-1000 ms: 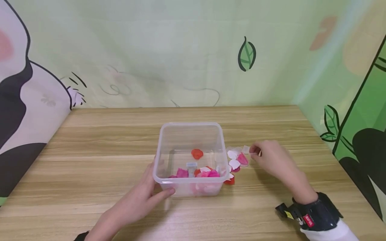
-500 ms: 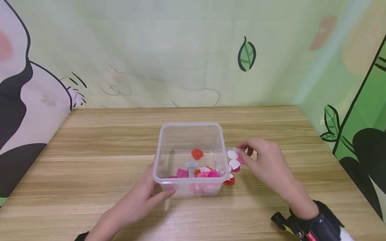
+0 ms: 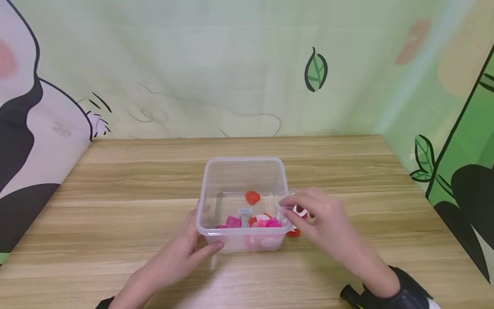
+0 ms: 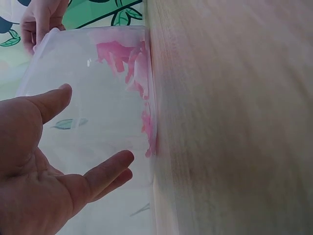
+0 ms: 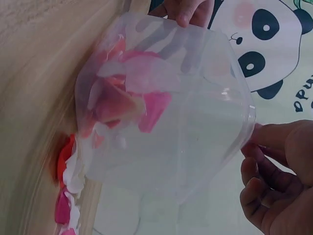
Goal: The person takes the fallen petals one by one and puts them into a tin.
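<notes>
A clear plastic container (image 3: pixel 247 231) holds pink, white and red artificial petals, mostly near its front right corner. One red petal (image 3: pixel 252 197) lies by itself farther back inside. My left hand (image 3: pixel 185 249) spans the front left corner, thumb on the front wall and fingers (image 5: pixel 183 54) extended flat along the left side. At the right rim, my right hand (image 3: pixel 322 219) pinches a pale petal (image 3: pixel 284 211) between thumb and index finger; it is small and partly hidden. Under that hand, more petals (image 5: pixel 68 186) lie on the table against the right wall.
The container stands on a wood-grain table (image 3: pixel 135 180). Behind the table hangs a pale green backdrop (image 3: pixel 193 64) printed with leaves and a panda. A red petal (image 3: pixel 294 233) pokes out by the container's front right corner.
My right hand has moved left from beyond the loose petals to the container's right rim, bringing the pale petal along. My left hand and the container have stayed where they were.
</notes>
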`<act>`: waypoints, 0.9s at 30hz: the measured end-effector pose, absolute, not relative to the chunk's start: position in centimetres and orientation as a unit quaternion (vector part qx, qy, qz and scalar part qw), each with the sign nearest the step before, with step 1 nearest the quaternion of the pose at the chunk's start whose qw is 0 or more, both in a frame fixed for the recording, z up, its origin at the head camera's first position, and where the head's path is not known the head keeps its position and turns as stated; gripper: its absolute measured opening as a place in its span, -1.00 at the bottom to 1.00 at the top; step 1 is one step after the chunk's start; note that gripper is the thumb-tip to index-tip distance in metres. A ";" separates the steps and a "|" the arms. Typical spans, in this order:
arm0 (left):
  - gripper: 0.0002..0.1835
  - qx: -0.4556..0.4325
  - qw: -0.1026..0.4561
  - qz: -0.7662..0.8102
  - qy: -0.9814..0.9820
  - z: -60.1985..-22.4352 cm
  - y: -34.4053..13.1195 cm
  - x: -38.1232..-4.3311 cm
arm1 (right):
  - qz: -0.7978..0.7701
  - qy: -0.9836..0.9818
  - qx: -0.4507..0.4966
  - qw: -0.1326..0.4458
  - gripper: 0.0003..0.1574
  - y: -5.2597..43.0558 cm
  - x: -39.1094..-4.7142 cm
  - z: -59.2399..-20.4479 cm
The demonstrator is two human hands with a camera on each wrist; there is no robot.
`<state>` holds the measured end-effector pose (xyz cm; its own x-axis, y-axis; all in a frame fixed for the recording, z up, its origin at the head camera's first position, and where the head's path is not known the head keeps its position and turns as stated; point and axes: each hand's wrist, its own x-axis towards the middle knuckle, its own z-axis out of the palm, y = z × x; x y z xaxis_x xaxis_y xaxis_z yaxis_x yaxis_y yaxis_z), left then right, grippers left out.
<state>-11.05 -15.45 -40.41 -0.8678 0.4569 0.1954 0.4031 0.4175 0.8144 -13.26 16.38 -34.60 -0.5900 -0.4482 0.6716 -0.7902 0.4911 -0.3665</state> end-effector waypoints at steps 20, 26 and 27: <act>0.12 0.271 0.027 0.495 0.825 -40.3 -15.1 -11.0 | 0.349 -0.847 0.315 0.248 -0.72 17.2 -13.7 -34.5; 0.12 0.270 0.028 0.497 0.824 -40.2 -15.1 -11.0 | 0.298 -0.888 0.245 0.251 -0.87 19.5 -15.9 -34.9; 0.12 0.270 0.030 0.501 0.822 -40.2 -15.1 -10.9 | 0.291 -0.897 0.231 0.240 -0.89 19.8 -16.3 -35.1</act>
<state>-10.95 -15.10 -40.21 -0.8529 0.4734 0.2202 0.4128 0.3533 0.8395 -16.32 19.84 -35.11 -0.7782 -0.2741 0.5651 -0.5540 0.7235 -0.4119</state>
